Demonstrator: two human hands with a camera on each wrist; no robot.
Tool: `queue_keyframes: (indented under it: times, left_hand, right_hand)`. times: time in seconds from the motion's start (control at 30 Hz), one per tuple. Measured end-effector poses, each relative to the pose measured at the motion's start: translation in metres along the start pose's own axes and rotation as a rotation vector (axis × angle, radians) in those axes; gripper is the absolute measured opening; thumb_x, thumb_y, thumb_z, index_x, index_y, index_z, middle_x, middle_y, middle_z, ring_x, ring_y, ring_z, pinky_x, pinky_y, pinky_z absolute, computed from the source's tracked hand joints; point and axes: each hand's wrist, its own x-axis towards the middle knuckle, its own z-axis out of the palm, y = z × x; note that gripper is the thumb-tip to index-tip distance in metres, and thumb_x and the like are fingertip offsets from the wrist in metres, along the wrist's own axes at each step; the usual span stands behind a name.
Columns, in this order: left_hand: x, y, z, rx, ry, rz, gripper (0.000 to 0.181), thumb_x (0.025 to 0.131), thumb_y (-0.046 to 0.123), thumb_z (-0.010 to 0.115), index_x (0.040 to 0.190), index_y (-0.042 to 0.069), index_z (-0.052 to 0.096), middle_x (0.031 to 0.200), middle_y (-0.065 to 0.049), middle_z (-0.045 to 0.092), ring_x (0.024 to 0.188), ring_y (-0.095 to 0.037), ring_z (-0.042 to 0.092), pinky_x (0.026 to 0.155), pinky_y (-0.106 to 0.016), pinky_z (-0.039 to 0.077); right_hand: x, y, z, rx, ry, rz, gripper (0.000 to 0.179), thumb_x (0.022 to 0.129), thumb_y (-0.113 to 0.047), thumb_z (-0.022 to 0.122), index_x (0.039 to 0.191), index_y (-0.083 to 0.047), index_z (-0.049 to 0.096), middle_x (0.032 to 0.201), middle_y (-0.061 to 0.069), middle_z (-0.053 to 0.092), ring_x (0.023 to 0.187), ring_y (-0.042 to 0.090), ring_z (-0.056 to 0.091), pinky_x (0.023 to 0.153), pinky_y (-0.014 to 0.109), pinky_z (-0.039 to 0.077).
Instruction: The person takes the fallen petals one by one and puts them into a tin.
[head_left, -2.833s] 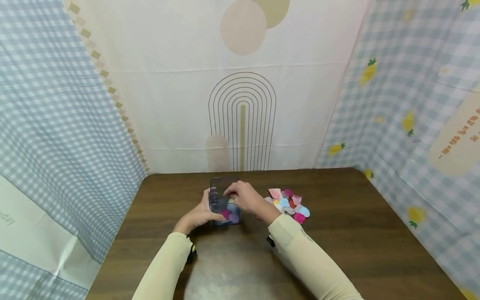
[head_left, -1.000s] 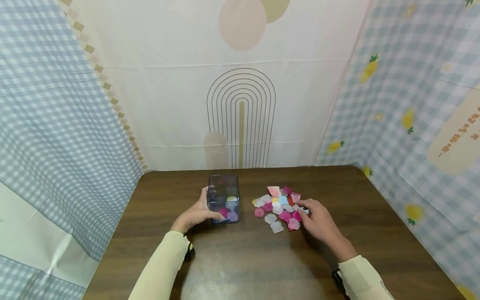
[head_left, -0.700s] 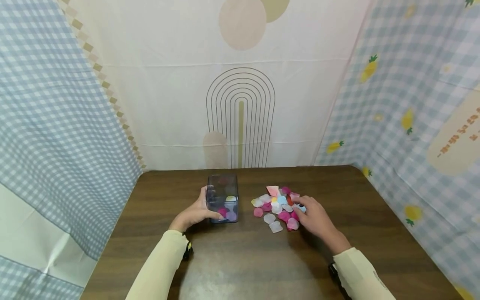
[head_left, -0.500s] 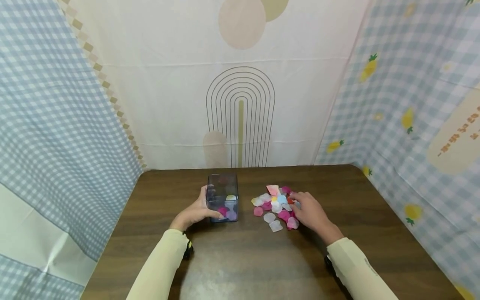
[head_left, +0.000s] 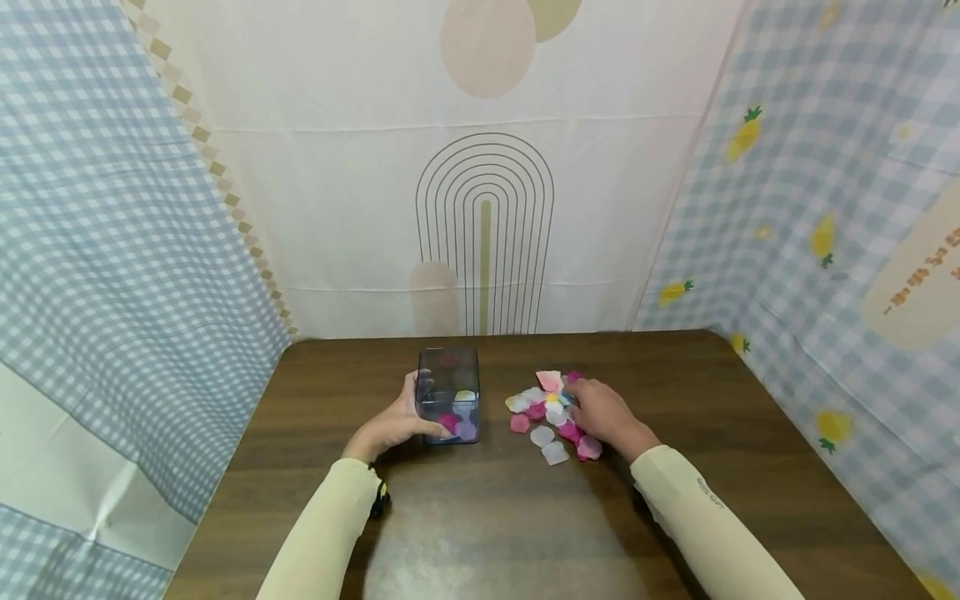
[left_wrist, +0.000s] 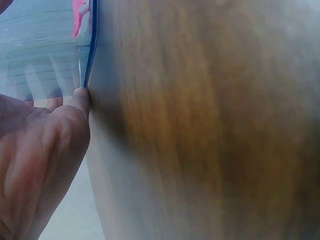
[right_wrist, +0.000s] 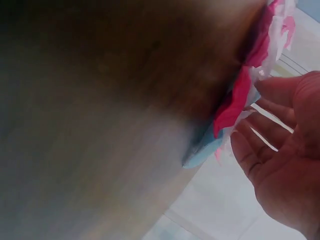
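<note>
In the head view my left hand (head_left: 393, 427) grips a clear bluish plastic box (head_left: 447, 377) from its left side, thumb along the near face and fingers behind. Several coloured petals (head_left: 465, 429), pink, lilac and yellow, lie inside the box. To its right is a loose pile of fabric-like petals (head_left: 555, 414) in pink, white, magenta and light blue. My right hand (head_left: 606, 414) reaches over the pile's right side, fingers curled round some petals. The right wrist view shows magenta petals (right_wrist: 235, 100) and a light-blue petal (right_wrist: 204, 150) beside the thumb and fingertips.
Everything stands on a dark brown wooden table (head_left: 480, 517). A pale patterned cloth (head_left: 352, 208) hangs behind its far edge, with checked cloth (head_left: 817, 275) on the right and more on the left. Two white petals (head_left: 555, 452) lie at the pile's near edge.
My right hand has left the box, come to the pile's right edge, then slid left across it, covering the red and light-blue petals. My left hand keeps holding the box in place.
</note>
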Motion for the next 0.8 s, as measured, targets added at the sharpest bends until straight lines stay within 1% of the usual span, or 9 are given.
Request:
queue_keyframes:
  times: [0.1, 0.2, 0.3, 0.37, 0.43, 0.57, 0.67, 0.8]
  left_hand:
    - [0.0001, -0.0002, -0.0009, -0.008, 0.004, 0.002, 0.122, 0.075, 0.012, 0.095, 0.162, 0.020, 0.011, 0.166, -0.018, 0.032, 0.150, -0.037, 0.040, 0.132, -0.058, 0.020]
    - [-0.0004, -0.0007, -0.0009, 0.002, 0.008, 0.002, 0.122, 0.076, 0.014, 0.095, 0.163, 0.019, 0.010, 0.166, -0.019, 0.031, 0.152, -0.037, 0.038, 0.131, -0.060, 0.020]
    - [-0.0011, -0.0025, -0.0002, 0.017, 0.010, -0.003, 0.122, 0.076, 0.016, 0.095, 0.163, 0.017, 0.010, 0.167, -0.019, 0.030, 0.152, -0.037, 0.036, 0.131, -0.061, 0.020]
    - [-0.0024, -0.0044, 0.0002, 0.011, 0.009, -0.009, 0.122, 0.076, 0.015, 0.095, 0.163, 0.017, 0.010, 0.167, -0.019, 0.030, 0.152, -0.038, 0.038, 0.131, -0.060, 0.022]
    - [-0.0032, -0.0059, 0.0001, 0.006, 0.011, -0.011, 0.123, 0.076, 0.015, 0.095, 0.163, 0.016, 0.009, 0.168, -0.019, 0.029, 0.152, -0.037, 0.040, 0.131, -0.059, 0.024]
    - [-0.0017, -0.0050, 0.0000, -0.001, 0.015, 0.004, 0.121, 0.076, 0.013, 0.095, 0.163, 0.015, 0.010, 0.167, -0.019, 0.030, 0.150, -0.038, 0.043, 0.130, -0.056, 0.027]
    - [-0.0003, -0.0031, 0.0002, 0.003, 0.012, 0.012, 0.122, 0.076, 0.015, 0.095, 0.163, 0.014, 0.010, 0.167, -0.019, 0.030, 0.150, -0.038, 0.042, 0.130, -0.057, 0.025]
    - [-0.0003, -0.0022, -0.0003, 0.008, 0.004, 0.003, 0.125, 0.076, 0.015, 0.095, 0.165, 0.013, 0.008, 0.168, -0.019, 0.027, 0.153, -0.038, 0.037, 0.131, -0.058, 0.022]
  right_hand:
    - [0.0035, -0.0001, 0.0007, -0.020, 0.007, 0.013, 0.028, 0.099, -0.015, 0.070, 0.125, -0.005, 0.077, 0.119, 0.016, 0.078, 0.109, 0.035, 0.072, 0.103, 0.057, 0.057]
    - [0.0036, -0.0003, 0.0002, 0.002, 0.008, 0.042, 0.029, 0.101, -0.016, 0.068, 0.127, -0.005, 0.077, 0.123, 0.018, 0.078, 0.114, 0.037, 0.072, 0.106, 0.058, 0.056]
    - [0.0013, 0.0001, 0.0012, 0.036, 0.004, 0.068, 0.032, 0.102, -0.018, 0.067, 0.130, -0.006, 0.076, 0.128, 0.019, 0.077, 0.117, 0.037, 0.073, 0.107, 0.059, 0.055]
    - [-0.0004, 0.0000, 0.0029, 0.047, -0.003, 0.070, 0.033, 0.103, -0.018, 0.066, 0.131, -0.006, 0.076, 0.129, 0.019, 0.076, 0.115, 0.034, 0.073, 0.107, 0.058, 0.056]
    - [-0.0018, 0.0001, 0.0042, 0.054, 0.001, 0.055, 0.032, 0.102, -0.018, 0.066, 0.130, -0.006, 0.076, 0.128, 0.019, 0.077, 0.110, 0.033, 0.073, 0.104, 0.058, 0.057]
    - [-0.0039, 0.0003, 0.0036, 0.076, 0.034, 0.036, 0.030, 0.101, -0.016, 0.067, 0.126, -0.004, 0.077, 0.122, 0.019, 0.078, 0.099, 0.030, 0.072, 0.100, 0.057, 0.058]
    - [-0.0043, 0.0008, 0.0013, 0.084, 0.056, 0.035, 0.026, 0.100, -0.014, 0.068, 0.122, -0.005, 0.079, 0.117, 0.018, 0.079, 0.094, 0.028, 0.070, 0.097, 0.055, 0.059]
    - [-0.0027, 0.0010, -0.0018, 0.069, 0.054, 0.033, 0.024, 0.100, -0.013, 0.067, 0.120, -0.006, 0.081, 0.112, 0.015, 0.080, 0.091, 0.025, 0.069, 0.092, 0.052, 0.060]
